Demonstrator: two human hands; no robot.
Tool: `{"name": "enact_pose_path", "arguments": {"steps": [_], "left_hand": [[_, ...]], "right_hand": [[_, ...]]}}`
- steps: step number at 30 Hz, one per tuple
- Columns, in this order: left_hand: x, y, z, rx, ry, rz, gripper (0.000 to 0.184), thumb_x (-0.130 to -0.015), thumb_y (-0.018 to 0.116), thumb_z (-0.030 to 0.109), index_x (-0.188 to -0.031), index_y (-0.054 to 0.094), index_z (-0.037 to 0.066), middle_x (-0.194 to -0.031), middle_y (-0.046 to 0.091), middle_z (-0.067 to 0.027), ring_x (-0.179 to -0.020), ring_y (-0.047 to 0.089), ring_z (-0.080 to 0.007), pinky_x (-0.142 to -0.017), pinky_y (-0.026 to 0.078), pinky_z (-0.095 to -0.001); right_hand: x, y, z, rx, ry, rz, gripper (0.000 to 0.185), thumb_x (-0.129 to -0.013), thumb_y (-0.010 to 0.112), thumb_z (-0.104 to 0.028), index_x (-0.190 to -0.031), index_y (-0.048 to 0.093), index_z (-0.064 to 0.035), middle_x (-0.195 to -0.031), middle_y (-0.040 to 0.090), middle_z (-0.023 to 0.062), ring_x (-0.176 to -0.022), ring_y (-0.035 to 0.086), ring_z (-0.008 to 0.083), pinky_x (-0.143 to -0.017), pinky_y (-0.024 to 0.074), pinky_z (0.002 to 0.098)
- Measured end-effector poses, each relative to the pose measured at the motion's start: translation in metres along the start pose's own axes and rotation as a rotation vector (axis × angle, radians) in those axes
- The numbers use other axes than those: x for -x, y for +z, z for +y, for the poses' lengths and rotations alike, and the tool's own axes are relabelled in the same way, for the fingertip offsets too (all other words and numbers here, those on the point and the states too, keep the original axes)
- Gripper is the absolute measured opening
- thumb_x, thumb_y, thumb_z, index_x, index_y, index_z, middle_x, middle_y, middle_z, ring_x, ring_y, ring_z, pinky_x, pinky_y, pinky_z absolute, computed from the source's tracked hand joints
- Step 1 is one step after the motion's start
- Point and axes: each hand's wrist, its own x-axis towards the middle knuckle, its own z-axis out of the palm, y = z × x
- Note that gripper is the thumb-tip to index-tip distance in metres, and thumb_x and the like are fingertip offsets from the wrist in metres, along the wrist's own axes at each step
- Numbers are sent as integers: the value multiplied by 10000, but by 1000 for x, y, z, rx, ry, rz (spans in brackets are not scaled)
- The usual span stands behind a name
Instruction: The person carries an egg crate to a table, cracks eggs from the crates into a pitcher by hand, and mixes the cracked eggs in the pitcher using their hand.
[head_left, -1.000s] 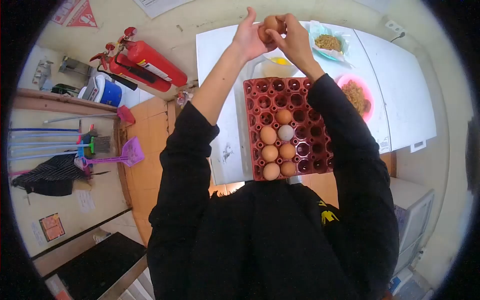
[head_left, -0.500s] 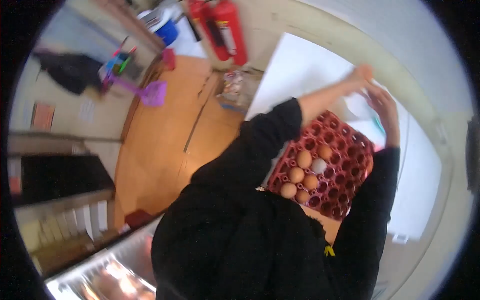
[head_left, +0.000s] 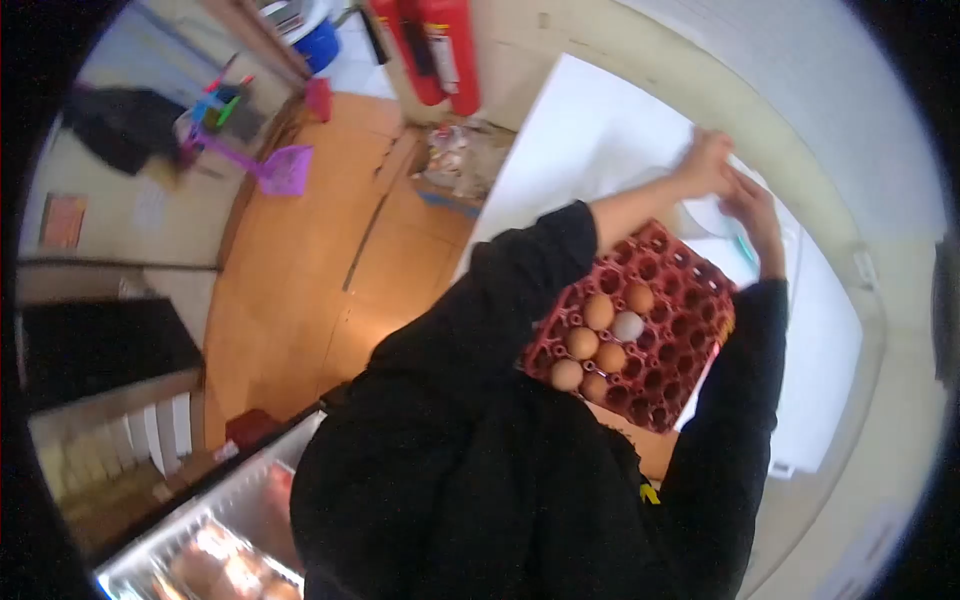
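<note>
My left hand (head_left: 708, 165) and my right hand (head_left: 752, 205) meet beyond the egg tray, over the white table, with fingers closed and touching. Whatever they hold, if anything, is hidden between the fingers. Under and beside them lies a pale, rounded thing (head_left: 708, 217), partly covered, whose kind I cannot make out; a teal edge (head_left: 745, 248) shows near my right wrist. Closer to my body, a dark red egg tray (head_left: 680, 325) holds several brown eggs (head_left: 582, 343) and one whitish egg (head_left: 628, 326), grouped at its left side. Many cups hold no egg.
The white table (head_left: 555, 130) runs along the wall. Cardboard (head_left: 655, 448) shows below the tray. Red fire extinguishers (head_left: 455, 60) and a box of eggshell-like scraps (head_left: 455, 165) stand at left. A purple dustpan (head_left: 285, 170) is farther off. A shiny metal container (head_left: 270, 500) sits at lower left.
My hands have drawn closer together, the left fingers now against the right ones. An orange-brown patch at the left fingertips no longer shows. The view has shifted slightly; the eggs stay put.
</note>
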Motion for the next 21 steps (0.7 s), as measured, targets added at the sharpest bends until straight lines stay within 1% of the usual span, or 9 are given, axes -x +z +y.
{"name": "enact_pose_path", "arguments": {"steps": [1, 6, 8, 11, 13, 15, 16, 19, 21], "left_hand": [[-2, 0, -9, 242, -103, -66, 611, -515, 701, 121, -1063, 451, 18, -1020, 400, -161, -882, 453, -265, -723, 448, -303], [-2, -34, 33, 26, 90, -170, 543, -573, 642, 73, -1078, 446, 51, -1015, 423, -149, -918, 459, -267, -743, 455, -295], [-4, -37, 38, -94, 234, -290, 454, -603, 608, 48, -1038, 487, 85, -998, 419, -146, -993, 430, -313, -808, 426, -358], [-8, -35, 43, -254, 501, -332, 387, -663, 571, 2, -1035, 489, 71, -1028, 428, -138, -917, 496, -309, -781, 453, -342], [-9, -39, 53, -315, 566, -328, 358, -678, 573, 1, -1022, 501, 69, -1035, 426, -134, -902, 511, -307, -786, 453, -361], [-9, -52, 60, -238, 402, -313, 424, -648, 626, 41, -1049, 493, 80, -1034, 428, -129, -931, 499, -298, -792, 447, -343], [-8, -63, 63, -256, 395, -312, 424, -648, 626, 41, -1049, 493, 80, -1034, 428, -129, -931, 499, -298, -792, 447, -343], [-4, -110, 59, -76, 120, -124, 555, -552, 735, 154, -1042, 495, 59, -1027, 458, -144, -955, 481, -274, -827, 409, -323], [-1, -162, 44, 11, -10, -117, 632, -508, 781, 192, -1039, 484, 19, -998, 495, -153, -938, 486, -240, -830, 404, -315]], "right_hand": [[-2, -8, 6, 6, 1, -25, 415, -798, 514, -122, -1196, 456, -18, -1032, 559, 76, -772, 546, 109, -677, 460, 225], [4, -17, 18, 337, -125, 11, 436, -762, 499, -39, -1196, 468, -64, -1021, 583, 98, -792, 587, 167, -682, 470, 266], [13, -3, 7, 788, -473, 192, 366, -787, 482, -71, -1151, 506, -97, -979, 594, 118, -747, 598, 217, -663, 466, 289], [26, 9, -9, 1100, -401, 280, 299, -790, 484, -64, -1080, 549, -96, -955, 578, 129, -745, 593, 243, -658, 463, 304], [23, 7, -2, 1090, -500, 331, 307, -761, 547, -96, -1068, 558, -91, -916, 587, 131, -716, 593, 243, -643, 463, 307], [20, 12, -1, 681, -439, 375, 373, -727, 615, -165, -1074, 546, -47, -908, 603, 115, -685, 601, 203, -623, 468, 285], [14, 16, -6, 313, -287, 209, 437, -722, 649, -240, -1074, 541, -4, -886, 614, 96, -662, 603, 152, -607, 479, 252], [15, 55, -43, 38, -61, 29, 427, -749, 638, -264, -1060, 549, 14, -863, 614, 85, -666, 600, 123, -610, 490, 228], [-6, 94, -57, 15, -120, -92, 475, -769, 618, -316, -1095, 520, 15, -891, 607, 95, -711, 604, 140, -641, 498, 237]]}}
